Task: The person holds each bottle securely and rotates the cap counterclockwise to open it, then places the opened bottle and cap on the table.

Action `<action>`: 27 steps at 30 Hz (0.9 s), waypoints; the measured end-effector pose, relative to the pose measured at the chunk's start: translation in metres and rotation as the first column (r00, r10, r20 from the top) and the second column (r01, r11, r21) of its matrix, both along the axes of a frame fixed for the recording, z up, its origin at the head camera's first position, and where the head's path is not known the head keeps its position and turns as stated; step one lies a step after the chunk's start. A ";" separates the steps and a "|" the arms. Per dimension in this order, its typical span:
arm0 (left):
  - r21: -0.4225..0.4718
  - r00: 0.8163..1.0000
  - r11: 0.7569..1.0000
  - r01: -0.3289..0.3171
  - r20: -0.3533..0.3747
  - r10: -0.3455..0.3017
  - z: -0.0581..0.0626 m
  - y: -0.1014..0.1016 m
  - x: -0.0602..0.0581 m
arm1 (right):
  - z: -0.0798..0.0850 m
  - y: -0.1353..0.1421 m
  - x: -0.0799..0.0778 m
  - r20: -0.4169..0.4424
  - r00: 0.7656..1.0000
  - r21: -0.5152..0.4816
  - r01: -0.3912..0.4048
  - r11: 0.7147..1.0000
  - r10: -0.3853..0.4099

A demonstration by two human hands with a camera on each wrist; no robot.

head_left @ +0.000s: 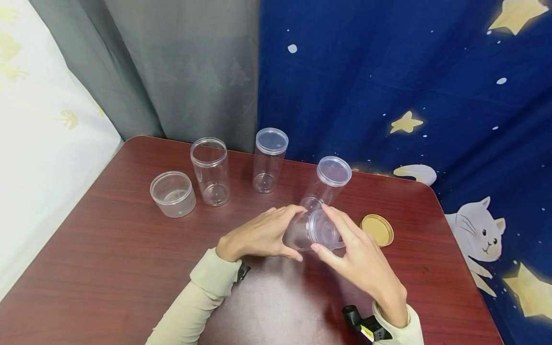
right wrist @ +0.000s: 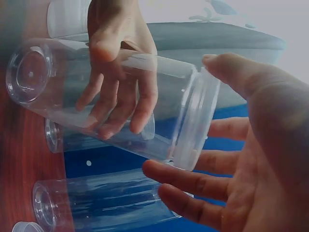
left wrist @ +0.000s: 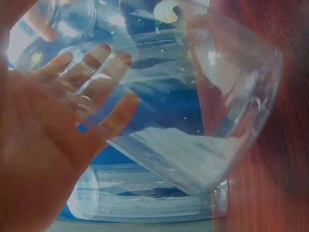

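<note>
A clear plastic jar [head_left: 297, 237] is held tilted above the table, its clear screw lid [head_left: 325, 231] toward the right. My left hand [head_left: 263, 235] holds the jar's body, thumb on one side and fingers on the other; those fingers show through the plastic in the right wrist view. At the lid end, my right hand [head_left: 362, 258] pinches the lid's rim between thumb and fingertips. Just behind the held jar stands another tall clear jar [head_left: 325, 184] with a clear lid. A gold lid [head_left: 377, 230] lies on the table beyond the right hand, partly covered by it.
Toward the back edge of the brown table [head_left: 108, 249] stand a lidded tall jar [head_left: 269, 165] and an open-looking tall jar [head_left: 211, 175]. A short wide jar [head_left: 173, 196] sits left of them. Grey and blue curtains [head_left: 366, 86] hang close behind the table.
</note>
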State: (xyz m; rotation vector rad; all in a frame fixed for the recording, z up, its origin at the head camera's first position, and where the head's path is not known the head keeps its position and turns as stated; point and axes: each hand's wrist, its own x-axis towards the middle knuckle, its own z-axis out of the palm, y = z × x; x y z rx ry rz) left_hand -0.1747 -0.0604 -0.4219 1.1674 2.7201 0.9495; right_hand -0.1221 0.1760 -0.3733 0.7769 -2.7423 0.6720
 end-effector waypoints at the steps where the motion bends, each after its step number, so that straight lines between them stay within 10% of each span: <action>1: -0.002 1.000 1.000 -0.004 -0.002 0.004 0.000 0.000 0.000 | 0.000 0.000 0.000 0.005 1.000 0.006 -0.014 1.000 0.014; 13: 0.038 0.999 0.999 -0.009 -0.030 0.011 0.001 0.001 0.000 | 0.004 0.003 0.000 0.034 0.996 -0.105 -0.075 0.992 0.078; 18: 0.038 0.999 0.999 -0.008 -0.048 0.010 0.001 0.003 0.001 | 0.003 0.004 0.000 -0.098 0.995 -0.193 -0.011 0.981 -0.008; 27: -0.013 0.990 1.000 -0.019 -0.139 0.017 0.003 0.006 0.003 | 0.005 0.000 0.005 -0.146 0.974 -0.054 0.166 0.985 -0.172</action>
